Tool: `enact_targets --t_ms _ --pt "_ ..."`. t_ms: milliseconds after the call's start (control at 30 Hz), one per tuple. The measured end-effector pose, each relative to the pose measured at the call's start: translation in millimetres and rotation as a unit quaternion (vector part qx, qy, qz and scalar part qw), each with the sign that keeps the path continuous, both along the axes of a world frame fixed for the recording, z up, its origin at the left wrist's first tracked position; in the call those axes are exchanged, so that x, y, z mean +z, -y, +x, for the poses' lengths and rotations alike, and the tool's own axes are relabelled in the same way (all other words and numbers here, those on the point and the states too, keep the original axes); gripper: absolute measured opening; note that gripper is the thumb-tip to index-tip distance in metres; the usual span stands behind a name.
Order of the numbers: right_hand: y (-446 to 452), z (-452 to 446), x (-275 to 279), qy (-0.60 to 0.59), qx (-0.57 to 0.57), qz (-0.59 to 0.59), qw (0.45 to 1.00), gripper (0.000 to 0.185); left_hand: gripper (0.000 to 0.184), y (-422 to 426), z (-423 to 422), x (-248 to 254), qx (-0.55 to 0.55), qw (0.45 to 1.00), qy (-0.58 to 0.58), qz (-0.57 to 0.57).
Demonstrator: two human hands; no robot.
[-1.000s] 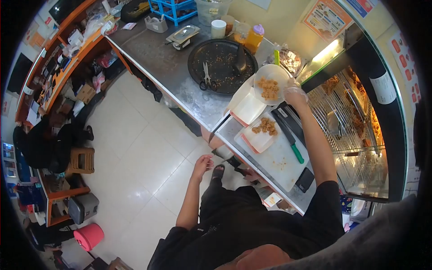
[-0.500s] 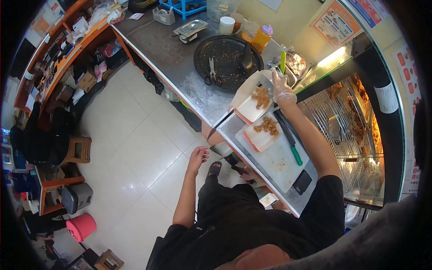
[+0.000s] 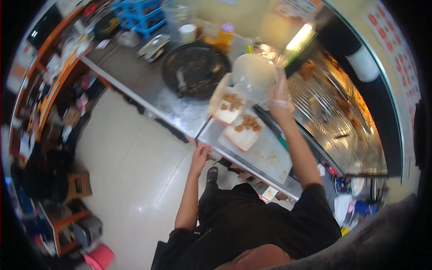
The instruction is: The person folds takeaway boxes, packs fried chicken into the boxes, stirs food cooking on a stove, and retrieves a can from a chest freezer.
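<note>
A translucent pale round plastic container (image 3: 254, 74) is held up by its right side in my right hand (image 3: 281, 100), which wears a clear plastic glove. Just below it, a paper food box (image 3: 223, 116) holds brown chopped pieces. A second paper box (image 3: 245, 143) with similar pieces lies nearer me on the white cutting board (image 3: 271, 163). Behind the boxes is a knife with a green handle (image 3: 283, 143), partly hidden by my right arm. My left hand (image 3: 200, 158), bare and with loosely bent fingers, hangs by the counter's front edge, holding nothing I can see.
A round black tray (image 3: 198, 67) with scissors (image 3: 181, 81) and crumbs sits on the counter. Behind it stand a white jar (image 3: 187, 33) and a yellow bottle (image 3: 224, 38). A lit glass display case (image 3: 330, 103) is at right. A person in dark clothes (image 3: 49, 173) is at far left.
The round container has come up in my right hand, in front of the back counter items. My view has shifted right and blurred. My left hand stays low by the counter edge.
</note>
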State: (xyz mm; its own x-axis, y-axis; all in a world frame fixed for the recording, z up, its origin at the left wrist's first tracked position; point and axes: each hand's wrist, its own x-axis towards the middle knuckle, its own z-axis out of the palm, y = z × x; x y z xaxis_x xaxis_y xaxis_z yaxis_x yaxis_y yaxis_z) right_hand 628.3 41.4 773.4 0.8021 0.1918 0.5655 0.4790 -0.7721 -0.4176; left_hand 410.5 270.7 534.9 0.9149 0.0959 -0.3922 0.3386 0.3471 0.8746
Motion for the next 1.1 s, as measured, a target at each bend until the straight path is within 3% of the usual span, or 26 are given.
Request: enact_targets --t_ms 100,133,167,233,300,333,367,467,567,667,767,833,867,933,1100 --pt "56 -56 -26 -0.044 -0.038 0.158 0.986 0.055 0.022 8 8 26 -0.049 0.999 -0.011 -0.005" --pt "72 -88 -38 -0.123 -0.055 0.229 0.964 0.055 0.022 10 8 41 -0.074 0.997 -0.016 -0.002" --pt "95 -114 -67 -0.085 -0.1 0.101 0.986 0.055 0.022 16 8 50 -0.107 0.994 -0.022 -0.005" --pt "147 -161 -137 -0.135 -0.145 0.015 0.98 0.054 0.022 23 11 63 -0.157 0.987 -0.036 -0.008" --pt "170 -198 -158 -0.275 -0.191 0.246 0.91 0.052 0.021 35 12 76 -0.205 0.978 -0.034 -0.009" --pt "175 -209 -157 -0.316 -0.225 0.421 0.82 0.052 0.021 42 14 80 -0.228 0.973 -0.033 -0.008" --pt "179 -216 -156 -0.343 -0.247 0.581 0.696 0.051 0.021 49 16 83 -0.249 0.968 -0.027 -0.009" --pt "200 -218 -180 -0.344 -0.26 0.595 0.678 0.052 0.022 72 23 90 -0.301 0.953 -0.02 0.01" --pt "202 -196 -213 -0.343 -0.262 0.567 0.701 0.052 0.022 89 25 83 -0.331 0.944 -0.003 0.019" --pt "213 -184 -227 -0.309 -0.28 0.489 0.766 0.05 0.023 102 18 89 -0.355 0.935 0.007 0.027" --pt "279 -174 -210 -0.058 -0.385 0.295 0.873 0.048 0.023 103 12 97 -0.356 0.934 0.002 0.035" --pt "298 -157 -150 0.062 -0.425 0.232 0.873 0.048 0.023 98 2 91 -0.356 0.934 -0.018 0.022" --pt "293 -153 -98 0.076 -0.446 0.21 0.867 0.049 0.023 97 -2 91 -0.358 0.933 -0.024 0.028" --pt "287 -136 -49 0.076 -0.396 0.256 0.879 0.046 0.024 98 -8 90 -0.363 0.93 -0.034 0.04" --pt "279 -101 -71 0.071 -0.385 0.287 0.874 0.044 0.024 105 -6 97 -0.391 0.918 -0.017 0.056"
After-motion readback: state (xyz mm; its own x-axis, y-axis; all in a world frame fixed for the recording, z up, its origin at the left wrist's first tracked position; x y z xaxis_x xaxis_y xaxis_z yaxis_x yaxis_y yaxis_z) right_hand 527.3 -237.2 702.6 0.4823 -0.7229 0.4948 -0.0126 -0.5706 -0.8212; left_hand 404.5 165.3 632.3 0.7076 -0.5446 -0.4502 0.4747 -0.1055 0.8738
